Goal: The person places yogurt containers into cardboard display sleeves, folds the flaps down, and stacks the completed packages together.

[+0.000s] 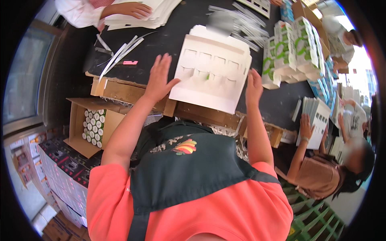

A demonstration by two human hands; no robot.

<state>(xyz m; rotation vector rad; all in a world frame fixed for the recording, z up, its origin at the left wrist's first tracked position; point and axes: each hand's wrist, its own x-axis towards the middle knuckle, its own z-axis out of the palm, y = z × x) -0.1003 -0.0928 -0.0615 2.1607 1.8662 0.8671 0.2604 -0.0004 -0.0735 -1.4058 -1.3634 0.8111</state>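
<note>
A stack of white die-cut card blanks [208, 101] lies in front of me on the black-topped table, its near edge by the table's front edge. The top blank has a row of window cut-outs and a row of curved slits below them; a small green spot shows at one slit. My left hand [159, 79] is at the stack's left side, fingers raised and thumb spread, its tip at the card edge. At the right edge stands my right hand [254, 87], seen side-on, its fingertips beside the card. Neither hand is seen gripping anything.
White paper strips [120, 55] and a pink-handled cutter [130, 62] lie left. More strips [245, 25] lie behind. Green-and-white packs [291, 51] stand right. A co-worker's hand [135, 9] rests on blanks; another person [319, 174] holds blanks [315, 120]. A carton of cans [87, 126] stands lower left.
</note>
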